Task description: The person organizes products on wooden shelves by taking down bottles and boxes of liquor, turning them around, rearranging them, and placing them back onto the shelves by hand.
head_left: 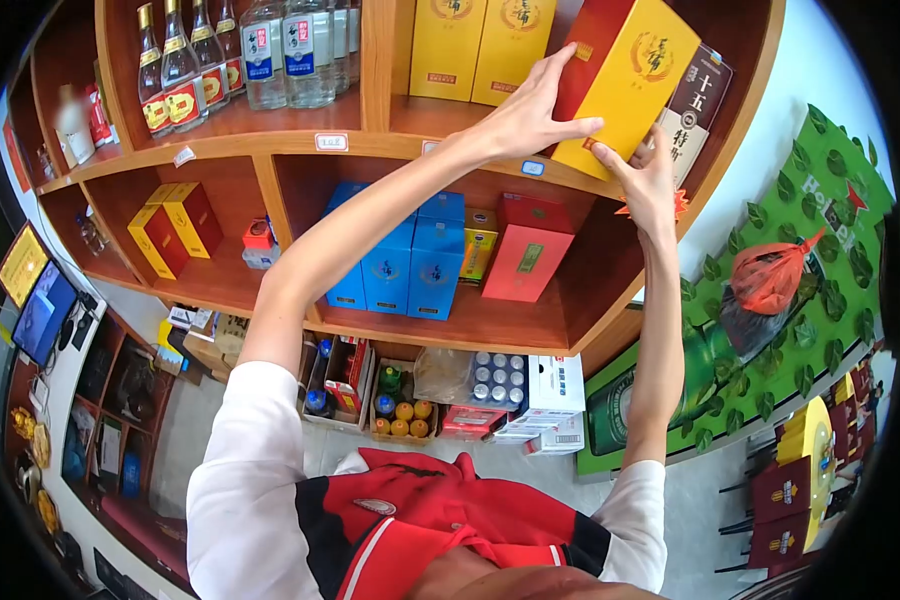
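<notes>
A tall yellow and red box with a round gold emblem is tilted at the right end of the upper shelf. My left hand grips its red side, fingers stretched up along it and the thumb near the lower edge. At the lower right corner, my right hand holds the same box, thumb on the yellow face and fingers around the side. Just behind it stands a dark and white box with large characters. Similar yellow boxes stand upright to the left of my left hand.
Glass bottles line the upper shelf at left. Blue boxes and a pink-red box stand on the lower shelf. Cartons and cans sit on the floor below. A green poster and a red bag are at right.
</notes>
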The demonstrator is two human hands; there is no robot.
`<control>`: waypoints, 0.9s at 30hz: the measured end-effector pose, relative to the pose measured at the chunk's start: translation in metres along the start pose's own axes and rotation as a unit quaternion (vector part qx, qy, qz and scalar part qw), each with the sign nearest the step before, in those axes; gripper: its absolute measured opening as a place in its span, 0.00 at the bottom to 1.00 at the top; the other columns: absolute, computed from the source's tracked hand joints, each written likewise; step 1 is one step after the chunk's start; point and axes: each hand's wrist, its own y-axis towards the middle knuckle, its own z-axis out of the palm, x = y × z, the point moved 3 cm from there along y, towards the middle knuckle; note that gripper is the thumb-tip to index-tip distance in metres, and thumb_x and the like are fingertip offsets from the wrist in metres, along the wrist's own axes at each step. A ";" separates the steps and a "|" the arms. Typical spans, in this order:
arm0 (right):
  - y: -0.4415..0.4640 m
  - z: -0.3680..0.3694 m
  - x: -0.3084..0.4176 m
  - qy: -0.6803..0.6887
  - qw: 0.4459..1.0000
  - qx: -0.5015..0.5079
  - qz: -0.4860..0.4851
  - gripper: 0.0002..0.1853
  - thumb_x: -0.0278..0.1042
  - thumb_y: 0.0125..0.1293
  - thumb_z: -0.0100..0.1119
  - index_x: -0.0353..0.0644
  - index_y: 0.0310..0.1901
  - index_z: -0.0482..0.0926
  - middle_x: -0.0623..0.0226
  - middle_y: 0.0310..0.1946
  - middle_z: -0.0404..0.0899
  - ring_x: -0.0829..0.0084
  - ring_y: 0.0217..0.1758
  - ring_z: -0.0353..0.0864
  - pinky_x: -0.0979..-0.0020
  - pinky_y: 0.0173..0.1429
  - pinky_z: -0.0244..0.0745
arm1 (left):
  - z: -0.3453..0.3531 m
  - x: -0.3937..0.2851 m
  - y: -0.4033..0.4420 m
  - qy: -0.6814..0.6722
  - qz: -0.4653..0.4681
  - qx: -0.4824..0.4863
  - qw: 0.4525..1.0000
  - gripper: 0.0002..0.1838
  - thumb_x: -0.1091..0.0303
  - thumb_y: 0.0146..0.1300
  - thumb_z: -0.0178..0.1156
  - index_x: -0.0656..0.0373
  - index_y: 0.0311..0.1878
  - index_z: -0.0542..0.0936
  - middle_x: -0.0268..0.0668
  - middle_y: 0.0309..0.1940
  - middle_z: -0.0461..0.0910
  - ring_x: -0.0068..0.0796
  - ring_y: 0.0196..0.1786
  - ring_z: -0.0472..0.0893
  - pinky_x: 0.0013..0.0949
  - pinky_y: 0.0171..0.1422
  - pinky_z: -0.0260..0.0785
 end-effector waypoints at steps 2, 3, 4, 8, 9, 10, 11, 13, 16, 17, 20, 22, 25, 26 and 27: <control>0.004 0.001 -0.004 -0.041 0.999 -0.023 -0.019 0.37 0.30 0.64 0.77 0.31 0.68 0.64 0.47 0.56 0.85 0.64 0.58 0.88 0.67 0.59 0.84 | 0.004 0.012 0.006 0.042 -0.021 0.047 0.998 0.62 0.34 0.65 0.66 0.67 0.84 0.44 0.59 0.84 0.45 0.53 0.86 0.49 0.51 0.88 0.45; 0.009 -0.002 -0.008 -0.100 0.994 -0.022 -0.032 0.37 0.35 0.63 0.79 0.31 0.66 0.65 0.45 0.53 0.86 0.61 0.57 0.89 0.65 0.57 0.84 | 0.005 0.018 0.007 0.084 -0.027 0.055 0.995 0.61 0.34 0.67 0.65 0.68 0.84 0.45 0.62 0.83 0.48 0.56 0.85 0.52 0.49 0.87 0.48; 0.017 -0.003 -0.012 -0.101 0.994 -0.027 -0.031 0.37 0.35 0.63 0.79 0.31 0.66 0.65 0.45 0.53 0.86 0.61 0.57 0.89 0.65 0.57 0.84 | 0.005 0.024 0.010 0.082 -0.025 0.059 0.995 0.61 0.34 0.67 0.65 0.68 0.84 0.45 0.62 0.83 0.48 0.56 0.85 0.52 0.49 0.87 0.48; 0.034 0.000 -0.005 -0.293 0.954 -0.044 -0.036 0.40 0.44 0.59 0.82 0.29 0.62 0.66 0.41 0.47 0.88 0.49 0.56 0.88 0.56 0.57 0.83 | 0.006 0.027 0.017 0.236 -0.096 0.078 0.964 0.54 0.37 0.69 0.63 0.69 0.82 0.53 0.67 0.65 0.72 0.64 0.70 0.74 0.54 0.75 0.67; 0.041 0.003 -0.003 -0.337 0.941 -0.031 -0.025 0.40 0.44 0.59 0.82 0.27 0.61 0.67 0.40 0.47 0.88 0.47 0.55 0.88 0.55 0.56 0.83 | 0.007 0.029 0.021 0.283 -0.090 0.065 0.953 0.52 0.38 0.70 0.62 0.69 0.81 0.56 0.66 0.62 0.74 0.63 0.65 0.77 0.54 0.71 0.70; 0.048 0.004 -0.005 -0.380 0.925 -0.016 -0.013 0.41 0.45 0.59 0.81 0.25 0.60 0.67 0.39 0.46 0.88 0.46 0.55 0.88 0.53 0.55 0.83 | 0.009 0.031 0.023 0.329 -0.084 0.052 0.939 0.50 0.38 0.70 0.62 0.69 0.80 0.58 0.65 0.58 0.76 0.63 0.61 0.79 0.55 0.67 0.73; 0.061 0.002 -0.018 -0.398 0.917 -0.003 -0.011 0.44 0.50 0.57 0.82 0.21 0.58 0.67 0.35 0.47 0.86 0.41 0.53 0.88 0.53 0.54 0.84 | 0.011 0.036 0.024 0.350 -0.071 0.035 0.933 0.43 0.44 0.73 0.61 0.70 0.76 0.63 0.63 0.57 0.77 0.62 0.59 0.80 0.54 0.64 0.75; 0.079 0.003 -0.034 -0.430 0.903 0.009 0.015 0.45 0.52 0.56 0.82 0.20 0.57 0.67 0.33 0.47 0.86 0.40 0.53 0.88 0.54 0.53 0.84 | 0.010 0.035 0.014 0.355 -0.065 0.016 0.933 0.40 0.47 0.73 0.61 0.69 0.75 0.65 0.62 0.56 0.78 0.62 0.58 0.81 0.53 0.63 0.75; 0.118 -0.001 -0.073 -0.423 0.901 0.062 0.066 0.52 0.58 0.55 0.82 0.16 0.58 0.64 0.31 0.45 0.85 0.41 0.54 0.88 0.56 0.54 0.84 | -0.004 0.007 -0.023 0.331 0.024 -0.083 0.940 0.27 0.58 0.73 0.61 0.65 0.68 0.72 0.54 0.50 0.79 0.56 0.53 0.80 0.51 0.59 0.74; 0.123 0.002 -0.077 -0.405 0.909 0.081 0.060 0.54 0.57 0.55 0.82 0.14 0.60 0.61 0.31 0.47 0.84 0.43 0.55 0.87 0.57 0.55 0.84 | -0.013 -0.011 -0.042 0.309 0.059 -0.113 0.943 0.25 0.59 0.73 0.61 0.63 0.67 0.73 0.51 0.49 0.79 0.54 0.52 0.80 0.51 0.59 0.73; 0.150 0.006 -0.094 -0.413 0.899 0.125 0.073 0.60 0.57 0.57 0.81 0.08 0.63 0.53 0.30 0.51 0.82 0.48 0.59 0.86 0.61 0.59 0.82 | -0.042 -0.067 -0.117 0.246 0.053 -0.111 0.961 0.19 0.74 0.65 0.66 0.62 0.60 0.81 0.45 0.40 0.79 0.46 0.41 0.80 0.42 0.48 0.74; 0.161 0.005 -0.107 -0.394 0.902 0.134 0.109 0.60 0.58 0.58 0.81 0.08 0.64 0.53 0.30 0.55 0.81 0.49 0.62 0.84 0.63 0.62 0.80 | -0.061 -0.085 -0.178 0.220 0.103 -0.106 0.964 0.20 0.75 0.56 0.70 0.66 0.53 0.84 0.44 0.37 0.81 0.43 0.37 0.80 0.43 0.42 0.72; 0.171 0.004 -0.116 -0.443 0.882 0.132 0.094 0.57 0.59 0.57 0.81 0.09 0.61 0.58 0.35 0.55 0.81 0.56 0.60 0.84 0.63 0.63 0.80 | -0.088 -0.085 -0.259 0.213 0.105 -0.100 0.966 0.17 0.78 0.51 0.69 0.67 0.48 0.87 0.39 0.29 0.82 0.37 0.26 0.80 0.36 0.31 0.70; 0.173 0.009 -0.115 -0.487 0.858 0.140 0.087 0.56 0.61 0.57 0.81 0.09 0.60 0.61 0.37 0.55 0.81 0.59 0.59 0.84 0.63 0.63 0.80 | -0.097 -0.076 -0.278 0.231 0.096 -0.109 0.962 0.12 0.79 0.54 0.69 0.66 0.43 0.86 0.40 0.29 0.83 0.36 0.26 0.80 0.35 0.31 0.71; 0.164 0.012 -0.110 -0.437 0.888 0.128 0.070 0.53 0.61 0.58 0.80 0.13 0.59 0.65 0.44 0.53 0.81 0.61 0.56 0.83 0.63 0.60 0.80 | -0.105 -0.061 -0.299 0.243 0.074 -0.125 0.959 0.08 0.80 0.56 0.67 0.66 0.40 0.84 0.41 0.30 0.83 0.37 0.26 0.80 0.36 0.31 0.71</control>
